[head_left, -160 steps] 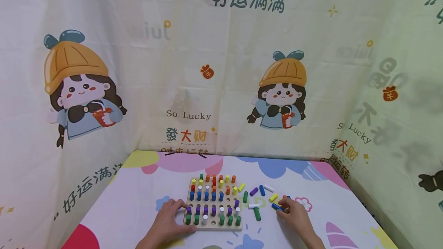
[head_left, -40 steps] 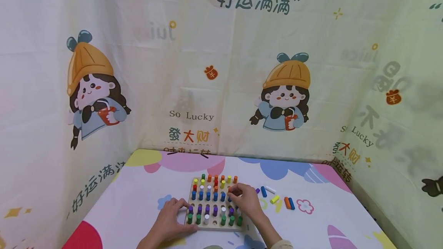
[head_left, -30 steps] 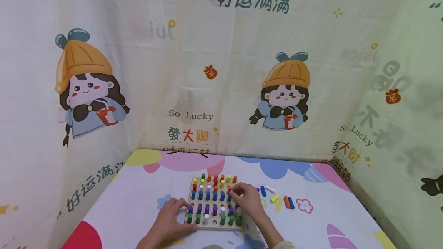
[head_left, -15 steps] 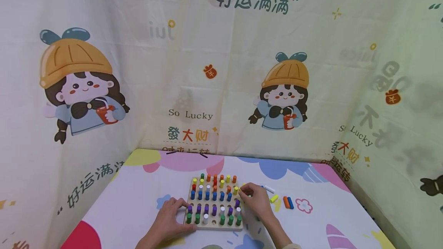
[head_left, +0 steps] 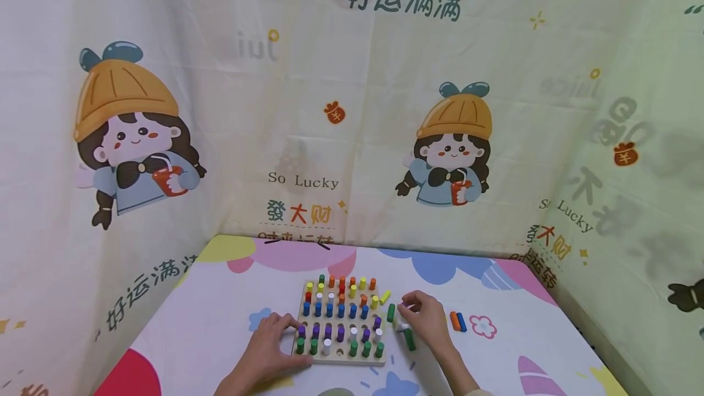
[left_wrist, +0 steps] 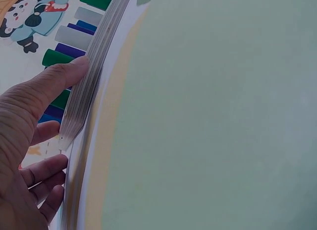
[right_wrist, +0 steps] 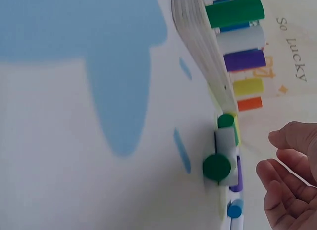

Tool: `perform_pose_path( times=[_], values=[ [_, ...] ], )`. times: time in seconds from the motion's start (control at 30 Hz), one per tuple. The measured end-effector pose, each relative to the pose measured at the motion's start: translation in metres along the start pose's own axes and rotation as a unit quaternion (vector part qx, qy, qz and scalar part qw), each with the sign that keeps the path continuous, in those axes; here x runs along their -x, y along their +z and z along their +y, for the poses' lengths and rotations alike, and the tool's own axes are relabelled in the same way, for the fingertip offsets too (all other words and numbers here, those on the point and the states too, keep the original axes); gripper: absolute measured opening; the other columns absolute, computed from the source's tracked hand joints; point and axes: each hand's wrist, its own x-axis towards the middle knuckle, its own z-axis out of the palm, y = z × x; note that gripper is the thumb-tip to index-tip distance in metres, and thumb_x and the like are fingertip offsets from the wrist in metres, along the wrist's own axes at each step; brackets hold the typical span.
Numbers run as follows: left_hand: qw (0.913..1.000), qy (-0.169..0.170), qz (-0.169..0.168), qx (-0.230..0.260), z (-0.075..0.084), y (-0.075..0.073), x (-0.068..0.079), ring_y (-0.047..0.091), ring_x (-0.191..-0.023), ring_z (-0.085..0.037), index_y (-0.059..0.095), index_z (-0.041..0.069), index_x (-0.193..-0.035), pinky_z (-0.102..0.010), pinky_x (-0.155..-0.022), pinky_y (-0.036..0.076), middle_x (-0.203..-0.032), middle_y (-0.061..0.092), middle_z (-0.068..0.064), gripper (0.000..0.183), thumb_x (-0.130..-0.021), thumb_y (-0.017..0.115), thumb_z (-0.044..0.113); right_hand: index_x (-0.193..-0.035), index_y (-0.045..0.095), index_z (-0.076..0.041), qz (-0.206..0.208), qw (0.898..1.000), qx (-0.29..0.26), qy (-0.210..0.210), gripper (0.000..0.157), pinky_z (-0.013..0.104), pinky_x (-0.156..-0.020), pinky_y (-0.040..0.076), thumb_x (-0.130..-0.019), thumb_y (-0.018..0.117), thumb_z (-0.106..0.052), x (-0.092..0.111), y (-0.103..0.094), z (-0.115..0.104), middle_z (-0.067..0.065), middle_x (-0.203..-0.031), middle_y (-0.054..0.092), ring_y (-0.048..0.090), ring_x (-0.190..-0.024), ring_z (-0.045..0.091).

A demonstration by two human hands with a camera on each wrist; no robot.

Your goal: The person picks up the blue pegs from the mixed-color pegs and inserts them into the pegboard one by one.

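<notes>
A wooden pegboard (head_left: 346, 360) stands at the centre of the table, holding rows of coloured pegs. My left hand (head_left: 265, 344) grips its left front corner; the left wrist view shows the thumb (left_wrist: 74, 69) on the board's edge. A blue peg (head_left: 365, 312) is at the right end of the blue row. My right hand (head_left: 429, 319) hovers over loose pegs right of the board. In the right wrist view its thumb and fingers are apart, with nothing between them. A white peg (head_left: 401, 325) and a green peg (head_left: 409, 340) lie beneath it; a purple peg (right_wrist: 239, 174) is partly hidden.
Near the board's right edge lie a yellow peg (head_left: 385, 297) and another green peg (head_left: 391, 313). Farther right, an orange peg (head_left: 454, 321) lies beside a loose blue peg (head_left: 461, 322). A printed cloth (head_left: 368, 225) hangs behind the table.
A blue peg now fills the right end of the blue row. My right hand has left the board, moving right to the loose pegs. My left hand has stayed at the corner.
</notes>
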Motion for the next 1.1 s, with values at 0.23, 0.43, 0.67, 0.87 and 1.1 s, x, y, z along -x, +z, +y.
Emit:
perform_pose_path(
  times=[0.23, 0.43, 0.67, 0.87, 1.1],
  values=[
    [1.0000, 0.000, -0.001, 0.003, -0.002, 0.000, 0.000, 0.049, -0.109, -0.031, 0.066, 0.026, -0.107, -0.066, -0.098, 0.046, -0.112, 0.056, -0.004, 0.063, -0.061, 0.092, 0.060, -0.097, 0.073, -0.005, 0.015, 0.999, 0.021, 0.032, 0.018, 0.035, -0.071, 0.056, -0.084, 0.082, -0.013, -0.001, -0.006, 0.011, 0.006, -0.092, 0.073, 0.065, -0.079, 0.019],
    [1.0000, -0.003, -0.003, 0.002, -0.001, 0.000, 0.000, 0.049, -0.108, -0.032, 0.066, 0.026, -0.107, -0.066, -0.098, 0.046, -0.112, 0.056, -0.004, 0.064, -0.061, 0.092, 0.060, -0.093, 0.072, -0.003, 0.037, 0.999, 0.031, 0.018, 0.019, 0.036, -0.069, 0.054, -0.080, 0.084, -0.012, -0.002, -0.010, 0.024, 0.009, -0.090, 0.075, 0.067, -0.076, 0.020],
    [1.0000, -0.003, -0.001, -0.001, 0.000, 0.000, 0.000, 0.049, -0.108, -0.032, 0.066, 0.026, -0.108, -0.066, -0.096, 0.047, -0.112, 0.056, -0.004, 0.064, -0.061, 0.092, 0.060, -0.097, 0.072, -0.001, 0.042, 0.998, 0.036, 0.042, 0.023, 0.039, -0.069, 0.055, -0.081, 0.082, -0.013, -0.003, -0.014, 0.030, 0.016, -0.096, 0.074, 0.070, -0.078, 0.024],
    [1.0000, -0.001, 0.000, 0.001, -0.001, -0.002, 0.001, 0.049, -0.108, -0.031, 0.065, 0.027, -0.108, -0.065, -0.097, 0.047, -0.112, 0.056, -0.004, 0.063, -0.061, 0.092, 0.060, -0.097, 0.071, -0.002, 0.035, 0.995, 0.050, 0.077, 0.025, 0.042, -0.074, 0.053, -0.081, 0.083, -0.016, -0.007, -0.013, 0.030, 0.015, -0.096, 0.073, 0.067, -0.082, 0.025],
    [1.0000, -0.005, -0.003, 0.005, 0.001, -0.001, 0.000, 0.049, -0.108, -0.032, 0.066, 0.026, -0.108, -0.066, -0.096, 0.047, -0.112, 0.056, -0.004, 0.063, -0.061, 0.092, 0.059, -0.094, 0.068, -0.003, 0.026, 0.993, 0.071, 0.086, 0.025, 0.034, -0.065, 0.048, -0.080, 0.083, -0.017, -0.011, -0.011, 0.028, 0.009, -0.088, 0.069, 0.059, -0.075, 0.020]
  ],
)
